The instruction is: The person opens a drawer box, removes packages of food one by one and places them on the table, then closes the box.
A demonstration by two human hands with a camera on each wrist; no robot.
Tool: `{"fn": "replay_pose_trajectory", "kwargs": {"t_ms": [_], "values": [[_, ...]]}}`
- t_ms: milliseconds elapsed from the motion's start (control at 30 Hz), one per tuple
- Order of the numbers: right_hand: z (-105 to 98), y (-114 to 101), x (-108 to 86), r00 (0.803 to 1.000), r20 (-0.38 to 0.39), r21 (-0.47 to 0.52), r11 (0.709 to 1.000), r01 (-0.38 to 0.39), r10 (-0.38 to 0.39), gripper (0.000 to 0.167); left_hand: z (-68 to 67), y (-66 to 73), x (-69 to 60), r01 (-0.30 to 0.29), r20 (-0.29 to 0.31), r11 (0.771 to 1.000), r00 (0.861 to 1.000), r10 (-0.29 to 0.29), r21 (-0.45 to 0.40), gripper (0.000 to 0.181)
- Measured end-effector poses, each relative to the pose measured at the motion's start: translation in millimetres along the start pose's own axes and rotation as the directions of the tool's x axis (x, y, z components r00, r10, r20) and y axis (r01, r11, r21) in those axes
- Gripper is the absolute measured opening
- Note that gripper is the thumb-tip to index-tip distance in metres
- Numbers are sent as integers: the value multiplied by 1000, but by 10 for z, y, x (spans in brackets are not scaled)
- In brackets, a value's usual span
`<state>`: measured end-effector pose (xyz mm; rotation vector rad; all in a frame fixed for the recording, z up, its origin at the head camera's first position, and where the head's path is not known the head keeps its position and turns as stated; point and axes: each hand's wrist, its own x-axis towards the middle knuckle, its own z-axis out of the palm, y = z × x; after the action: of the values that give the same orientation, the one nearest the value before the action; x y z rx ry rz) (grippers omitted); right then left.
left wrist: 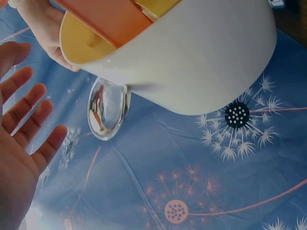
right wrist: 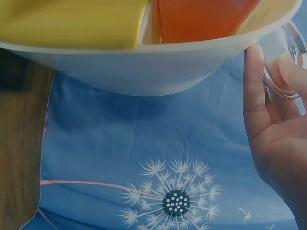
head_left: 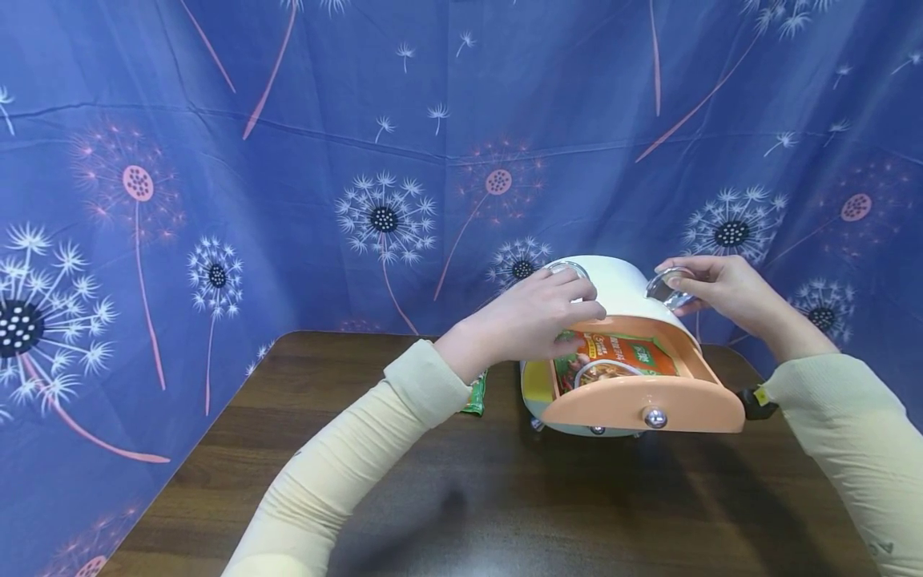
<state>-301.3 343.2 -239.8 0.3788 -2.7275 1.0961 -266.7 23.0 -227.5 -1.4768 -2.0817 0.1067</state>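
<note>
A rounded white box (head_left: 613,280) with an open peach drawer (head_left: 627,405) stands at the table's right; the drawer holds a red and green packet (head_left: 623,353) and a pale curved cord. My left hand (head_left: 537,316) hovers above the drawer's left side, fingers loosely bent; in the left wrist view this hand (left wrist: 24,124) has its fingers spread, apart from a shiny oval metal piece (left wrist: 108,109) on the box. My right hand (head_left: 728,292) pinches the other oval metal piece (head_left: 672,287) at the box's upper right, also visible in the right wrist view, where the hand (right wrist: 280,115) curls round it.
On the brown wooden table (head_left: 303,409), a green packet (head_left: 476,394) lies left of the box, partly behind my left forearm. A black object (head_left: 757,404) is beside the drawer's right end. A blue dandelion-print cloth (head_left: 288,200) hangs behind the table.
</note>
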Motion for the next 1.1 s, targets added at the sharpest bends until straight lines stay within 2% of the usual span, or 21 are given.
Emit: {"fn": "replay_pose_trajectory", "kwargs": {"t_ms": [233,333,500,767,967,1100], "values": [[-7,9,0,1000,13,3,1000,-5,5,42,46,89,90,1,108,1000,994,3,-32,50],[-10,20,4,1000,15,-3,1000,-6,6,42,76,111,109,-20,114,1000,993,21,-16,53],[-8,19,7,1000,13,-1,1000,-4,4,42,136,131,121,-75,103,997,992,77,-25,48],[0,12,5,1000,11,19,1000,4,-4,41,224,191,143,-123,96,983,986,136,-135,38],[3,15,5,1000,9,25,1000,6,-7,41,250,249,182,-97,186,977,974,132,-188,42],[-7,10,-2,1000,14,18,1000,-2,2,43,250,272,206,-94,212,976,968,136,-196,47]]}}
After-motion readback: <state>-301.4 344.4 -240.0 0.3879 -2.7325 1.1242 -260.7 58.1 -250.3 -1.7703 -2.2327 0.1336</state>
